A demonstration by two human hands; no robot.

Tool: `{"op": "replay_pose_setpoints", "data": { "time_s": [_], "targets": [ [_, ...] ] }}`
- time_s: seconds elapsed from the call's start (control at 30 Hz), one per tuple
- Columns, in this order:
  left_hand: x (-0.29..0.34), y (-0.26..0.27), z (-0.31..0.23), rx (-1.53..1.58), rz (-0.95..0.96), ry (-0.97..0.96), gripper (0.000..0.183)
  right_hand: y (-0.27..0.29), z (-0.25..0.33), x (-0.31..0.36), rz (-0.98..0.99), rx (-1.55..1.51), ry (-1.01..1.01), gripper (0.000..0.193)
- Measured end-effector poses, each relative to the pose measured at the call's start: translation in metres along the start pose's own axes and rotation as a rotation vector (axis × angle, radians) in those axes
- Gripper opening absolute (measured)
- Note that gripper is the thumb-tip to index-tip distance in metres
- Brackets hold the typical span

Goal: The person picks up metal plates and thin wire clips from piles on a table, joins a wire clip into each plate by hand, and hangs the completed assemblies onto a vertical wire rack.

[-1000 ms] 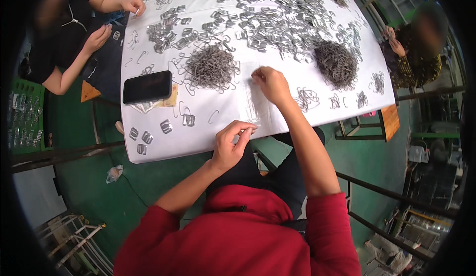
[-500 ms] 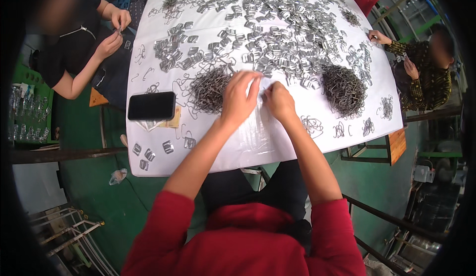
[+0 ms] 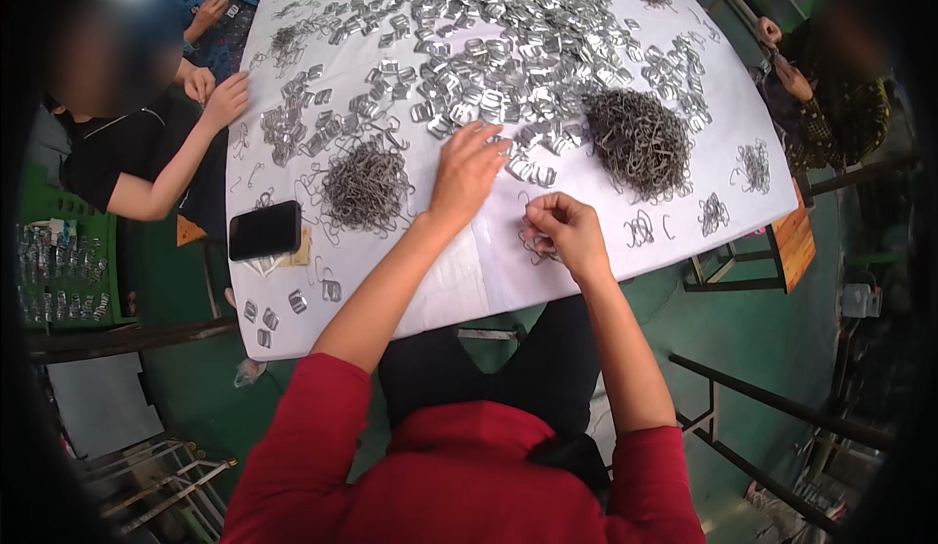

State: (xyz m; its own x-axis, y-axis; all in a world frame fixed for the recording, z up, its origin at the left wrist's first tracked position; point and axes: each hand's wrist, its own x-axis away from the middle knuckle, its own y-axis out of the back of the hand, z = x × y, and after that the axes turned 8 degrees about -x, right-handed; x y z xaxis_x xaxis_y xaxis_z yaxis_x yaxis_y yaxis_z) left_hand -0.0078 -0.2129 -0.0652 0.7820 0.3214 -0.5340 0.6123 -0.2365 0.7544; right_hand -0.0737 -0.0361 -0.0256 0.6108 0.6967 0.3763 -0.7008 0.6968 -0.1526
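Holding my left hand over the near edge of the big heap of metal buckles, I have its fingers spread a little; whether they touch one, I cannot tell. My right hand is lower and to the right, thumb and forefinger brought narrow together above a small bunch of wire hooks on the white-covered table. I cannot tell whether a hook sits between those fingertips.

The buckles spread across the middle and far part of the table. A dark pile of hooks stands to the right, just beyond my right hand, and another hook pile lies to the left of my left forearm. Farther left, a black phone rests on some paper, with a few loose buckles nearer me. Small clusters of hooks lie near the right edge. One co-worker in a black top sits at the left, another in dark patterned clothes at the right.
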Motion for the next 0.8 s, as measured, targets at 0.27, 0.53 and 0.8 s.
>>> {"op": "replay_pose_setpoints", "data": {
  "time_s": [0.27, 0.53, 0.8],
  "targets": [
    [0.038, 0.065, -0.028, 0.964, 0.387, 0.838, 0.029, -0.026, 0.009, 0.017, 0.008, -0.105, 0.093, 0.017],
    [0.052, 0.084, -0.056, 0.593, 0.253, 0.554, 0.050, -0.051, -0.001, 0.021, -0.048, -0.081, 0.207, 0.018],
    [0.043, 0.043, -0.064, 0.439, 0.249, 0.238, 0.046, -0.008, 0.001, 0.021, -0.204, -0.284, 0.446, 0.007]
  ]
}}
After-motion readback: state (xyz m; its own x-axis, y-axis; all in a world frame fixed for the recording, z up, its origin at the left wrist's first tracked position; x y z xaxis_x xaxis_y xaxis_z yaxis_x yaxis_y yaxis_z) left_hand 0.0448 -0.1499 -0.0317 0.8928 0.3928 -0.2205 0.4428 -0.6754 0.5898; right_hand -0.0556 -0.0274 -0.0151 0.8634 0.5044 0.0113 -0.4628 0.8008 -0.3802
